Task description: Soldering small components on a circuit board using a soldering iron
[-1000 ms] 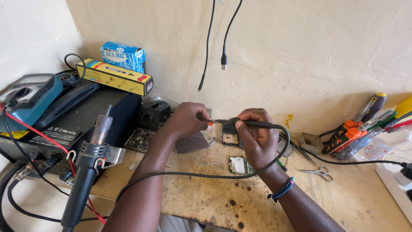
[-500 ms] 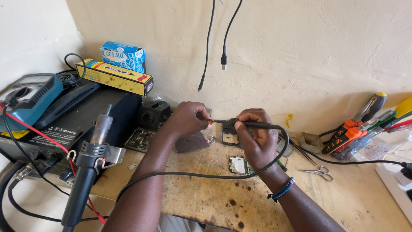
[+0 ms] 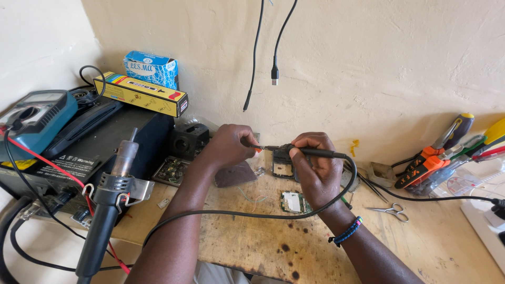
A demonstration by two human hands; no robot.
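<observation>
Scissors (image 3: 390,211) right of, prob., circuit board (image 3: 293,202)

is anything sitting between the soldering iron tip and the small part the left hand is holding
Nothing visible does. The right hand holds the black corded soldering iron level, its tip pointing straight at the left hand's fingertips, with only bare air between. The pinched part itself is too small to make out.

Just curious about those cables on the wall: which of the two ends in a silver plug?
The right-hand cable: it ends in a silver plug, while the left cable hangs lower with a plain dark tip.
</observation>
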